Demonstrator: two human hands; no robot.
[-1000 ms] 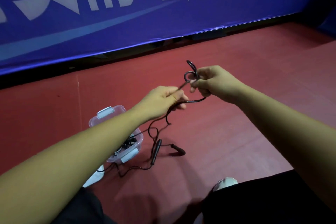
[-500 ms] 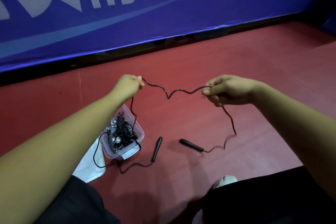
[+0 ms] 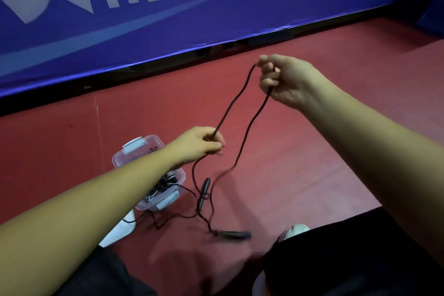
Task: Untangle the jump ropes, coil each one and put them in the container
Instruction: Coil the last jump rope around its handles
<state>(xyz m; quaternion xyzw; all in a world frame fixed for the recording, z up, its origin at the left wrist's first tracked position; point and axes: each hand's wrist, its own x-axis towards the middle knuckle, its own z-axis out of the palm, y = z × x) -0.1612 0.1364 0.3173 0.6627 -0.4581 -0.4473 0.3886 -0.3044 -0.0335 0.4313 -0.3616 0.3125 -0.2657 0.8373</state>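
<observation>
Both hands have shifted since half a second ago: the right hand [image 3: 286, 79] now sits higher and farther out, the left hand [image 3: 199, 144] is lower and nearer the container [image 3: 153, 142], and the rope no longer stretches level between them. A blue banner [image 3: 168, 19] with white lettering runs along the back, above the red floor [image 3: 300, 163]. The clear container stands on the floor at the left, partly hidden by the left forearm, with dark coiled ropes [image 3: 165, 181] inside and a white lid [image 3: 120, 230] at its near side. The black jump rope [image 3: 230, 106] bends over the right hand's curled fingers, which pinch it. One strand runs down into the left hand, whose fingers curl around it. The other hangs blurred toward the floor. One black handle [image 3: 203, 193] lies just right of the container; the second handle [image 3: 236, 235] lies nearer the person, blurred.
</observation>
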